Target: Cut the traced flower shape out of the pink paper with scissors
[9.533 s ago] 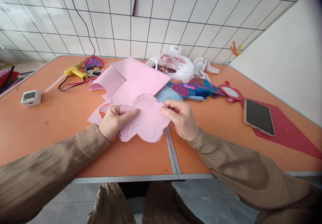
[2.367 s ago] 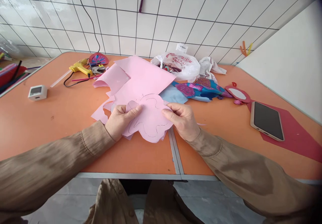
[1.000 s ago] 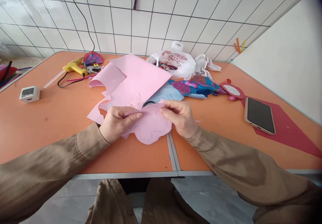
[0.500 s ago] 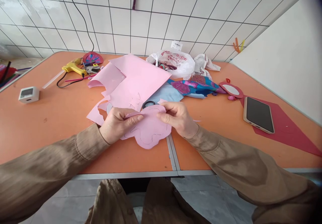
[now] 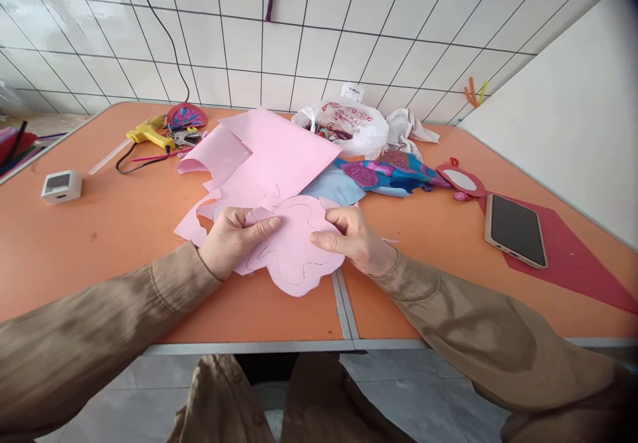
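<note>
A pink cutout (image 5: 292, 250) with a pencilled wavy outline is held between both hands just above the orange table (image 5: 100, 230), near its front edge. My left hand (image 5: 234, 238) pinches its left edge, thumb on top. My right hand (image 5: 351, 237) grips its right edge, thumb pressed on the face. Behind the cutout lie a large pink sheet (image 5: 279, 154) and pink offcuts (image 5: 199, 224). The cutout rests tilted towards me.
A light blue sheet (image 5: 333, 187) pokes out behind the cutout. A yellow glue gun (image 5: 147, 136) with keys lies at the back left, a white cube (image 5: 60, 186) at the left. A plastic bag (image 5: 343, 124), patterned cloth (image 5: 389, 174), small mirror (image 5: 461, 180) and a phone (image 5: 516, 230) on red paper sit right.
The cutout has been tipped back up so its drawn face shows more fully; it now covers the dark scissor handle seen behind it half a second ago. Both hands keep their grip.
</note>
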A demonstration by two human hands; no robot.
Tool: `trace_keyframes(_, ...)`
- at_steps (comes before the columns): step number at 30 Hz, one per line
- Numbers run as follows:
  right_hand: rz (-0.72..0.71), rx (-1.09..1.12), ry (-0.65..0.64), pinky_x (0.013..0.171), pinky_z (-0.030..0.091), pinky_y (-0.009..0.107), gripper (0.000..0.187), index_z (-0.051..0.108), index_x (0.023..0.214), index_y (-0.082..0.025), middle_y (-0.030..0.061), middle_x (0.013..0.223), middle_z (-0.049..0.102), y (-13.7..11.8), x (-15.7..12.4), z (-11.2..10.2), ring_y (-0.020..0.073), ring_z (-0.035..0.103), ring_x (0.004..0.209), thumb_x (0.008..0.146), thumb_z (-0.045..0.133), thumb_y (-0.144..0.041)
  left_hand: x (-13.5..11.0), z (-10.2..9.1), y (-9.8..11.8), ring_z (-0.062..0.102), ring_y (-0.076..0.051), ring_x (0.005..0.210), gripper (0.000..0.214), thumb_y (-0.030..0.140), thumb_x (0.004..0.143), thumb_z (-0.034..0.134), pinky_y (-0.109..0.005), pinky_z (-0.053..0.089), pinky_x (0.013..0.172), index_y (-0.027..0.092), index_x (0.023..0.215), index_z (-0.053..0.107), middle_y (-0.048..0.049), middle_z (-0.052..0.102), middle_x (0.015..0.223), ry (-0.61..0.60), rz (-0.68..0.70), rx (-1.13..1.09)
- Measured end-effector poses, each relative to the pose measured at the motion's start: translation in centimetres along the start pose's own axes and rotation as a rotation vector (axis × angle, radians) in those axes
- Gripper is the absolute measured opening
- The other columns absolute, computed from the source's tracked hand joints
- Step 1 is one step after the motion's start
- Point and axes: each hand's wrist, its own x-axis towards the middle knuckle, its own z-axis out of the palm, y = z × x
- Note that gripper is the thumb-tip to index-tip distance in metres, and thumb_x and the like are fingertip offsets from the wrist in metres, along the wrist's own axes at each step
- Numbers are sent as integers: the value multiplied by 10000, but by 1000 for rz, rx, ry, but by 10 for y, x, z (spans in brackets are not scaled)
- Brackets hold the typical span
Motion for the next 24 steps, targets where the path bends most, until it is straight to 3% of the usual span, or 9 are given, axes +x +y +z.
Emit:
trace_keyframes(4, 29, -116, 38, 426, 239, 220, 407, 400, 491, -200, -59, 507, 321, -1, 1, 0, 59, 283, 488, 649, 724, -389, 0, 0, 0, 675, -149, 578, 396, 499, 585, 926, -237, 562, 558, 142, 641, 764, -43, 738, 639, 40, -39, -40)
trace_keyframes(11, 37, -131, 48, 423, 229, 217, 411, 403, 485, -198, -58, 498, 327, -1, 3, 0, 58, 296, 487, 640, 730, -394, 1, -1, -5, 671, -155, 581, 377, 481, 600, 921, -261, 569, 572, 142, 643, 760, -50, 743, 669, 66, -45, -49)
trace_keyframes(18, 92, 43, 64, 455, 436, 247, 373, 629, 649, -137, 0, 573, 598, 7, 3, 0, 120, 539, 509, 573, 874, -408, 4, 0, -4, 586, -128, 479, 421, 499, 556, 926, -241, 470, 459, 140, 564, 706, -30, 677, 564, 190, -11, -38)
trace_keyframes(24, 179, 145, 46, 382, 406, 211, 368, 681, 666, -116, 18, 512, 637, 12, 5, 1, 104, 549, 417, 575, 882, -410, 6, -2, -6, 626, -149, 543, 413, 486, 536, 939, -253, 504, 510, 145, 629, 725, -28, 702, 613, 297, 42, -99)
